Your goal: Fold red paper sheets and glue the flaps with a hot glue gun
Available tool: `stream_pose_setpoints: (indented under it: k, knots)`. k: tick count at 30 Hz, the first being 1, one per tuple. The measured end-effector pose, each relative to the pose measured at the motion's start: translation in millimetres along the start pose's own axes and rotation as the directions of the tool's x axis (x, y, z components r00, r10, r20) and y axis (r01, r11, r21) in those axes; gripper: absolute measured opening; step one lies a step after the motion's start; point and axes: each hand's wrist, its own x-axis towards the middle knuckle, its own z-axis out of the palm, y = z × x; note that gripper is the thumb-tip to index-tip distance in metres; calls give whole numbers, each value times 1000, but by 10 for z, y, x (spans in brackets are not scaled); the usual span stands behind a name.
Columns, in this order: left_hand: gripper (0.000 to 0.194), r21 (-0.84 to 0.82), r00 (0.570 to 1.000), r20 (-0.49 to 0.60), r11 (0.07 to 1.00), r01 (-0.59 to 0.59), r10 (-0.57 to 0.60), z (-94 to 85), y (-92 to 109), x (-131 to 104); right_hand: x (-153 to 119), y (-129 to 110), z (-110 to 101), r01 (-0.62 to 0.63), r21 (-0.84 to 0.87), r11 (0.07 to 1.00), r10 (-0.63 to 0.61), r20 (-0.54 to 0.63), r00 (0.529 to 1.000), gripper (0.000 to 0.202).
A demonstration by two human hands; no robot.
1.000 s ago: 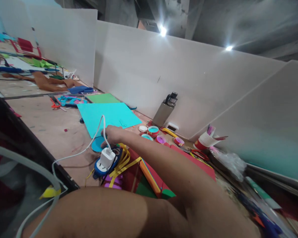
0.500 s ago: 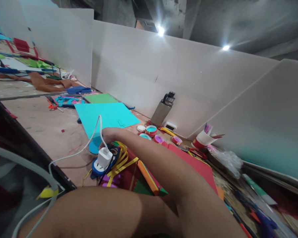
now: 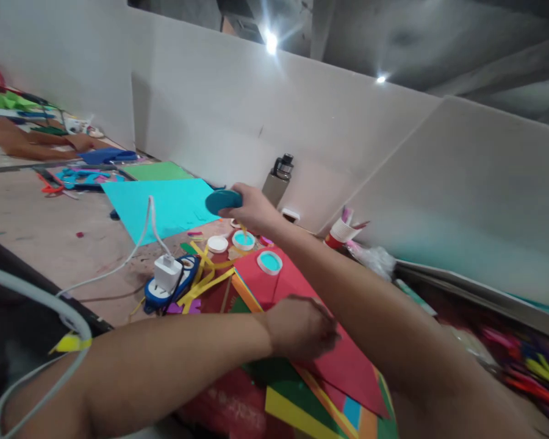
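Red sheet (image 3: 348, 360), the largest piece in the pile at the near edge of the tabletop (image 3: 36, 238), lies on top of green, yellow and orange sheets, and the left hand (image 3: 302, 326) rests on it palm down, fingers curled loosely and pinching nothing that can be seen. A white-rimmed lid (image 3: 269, 262) with a teal centre sits on the red sheet's far corner.

Behind it, a cyan sheet (image 3: 165, 207) lies flat toward the far wall, with a green sheet (image 3: 158, 171) just beyond. A grey bottle (image 3: 277, 177) stands upright against the wall.

Left of the red sheet, a blue power strip (image 3: 165, 292) carries a white charger (image 3: 167, 272), its cable running off toward the near left corner. Yellow strips (image 3: 204, 280) lie tangled just beside the strip.

The right hand (image 3: 251, 210) is raised above the tabletop, over the paint pots (image 3: 244, 239), and pinches a teal disc (image 3: 223, 201) by its edge between thumb and fingers, the disc held roughly level. A white cap (image 3: 218, 244) lies near the pots. A red cup (image 3: 341, 233) with pens stands by the wall to the right.
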Motion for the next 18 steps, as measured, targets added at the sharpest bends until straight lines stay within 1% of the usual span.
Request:
stream_pose_setpoints:
  k: [1, 2, 3, 4, 5, 6, 7, 8, 9, 11, 12, 14, 16, 18]
  knots:
    - [23, -79, 999, -16, 996, 49, -51, -6, -27, 25, -179, 111, -172, -35, -12, 999, 34, -74, 997, 25]
    - [25, -179, 990, -29, 975, 133, -140, -13, -59, 54, -371, 225, -325, -72, -20, 997, 68, -145, 987, 23]
    - [26, -321, 965, -38, 917, 235, -260, -19, -91, 86, -565, 336, -453, -103, -11, 995, 99, -196, 976, 24]
    - [29, -483, 924, -28, 814, 323, -383, -25, -122, 119, -753, 439, -553, -143, 6, 990, 140, -243, 960, 25]
    - [33, -638, 883, 13, 676, 368, -469, -31, -151, 152, -926, 532, -624, -188, 26, 982, 187, -288, 939, 26]
    - [37, -770, 861, 27, 538, 342, -508, -38, -176, 183, -1075, 612, -667, -225, 50, 973, 229, -326, 917, 27]
    - [39, -863, 840, 50, 400, 309, -540, -47, -195, 210, -1197, 680, -682, -252, 76, 965, 263, -356, 897, 27]
    - [38, -923, 815, 62, 278, 267, -576, -59, -210, 233, -1290, 734, -676, -270, 98, 958, 286, -383, 878, 27]
    - [34, -957, 799, 82, 176, 229, -595, -74, -219, 251, -1354, 776, -652, -273, 112, 955, 295, -405, 866, 27]
    - [25, -991, 805, 104, 3, 130, -584, -116, -224, 274, -1416, 822, -580, -274, 105, 956, 291, -452, 843, 26]
    - [22, -994, 806, 105, -63, 84, -583, -142, -221, 279, -1424, 830, -545, -273, 87, 958, 281, -474, 835, 25]
    - [23, -988, 804, 117, -154, 33, -583, -199, -210, 283, -1426, 825, -499, -257, 72, 964, 258, -497, 828, 23]
    - [30, -979, 804, 141, -203, 25, -578, -260, -199, 280, -1428, 808, -496, -239, 72, 968, 241, -516, 822, 23]
    - [44, -975, 804, 176, -211, 65, -567, -322, -191, 274, -1437, 793, -523, -217, 85, 973, 228, -529, 818, 22]
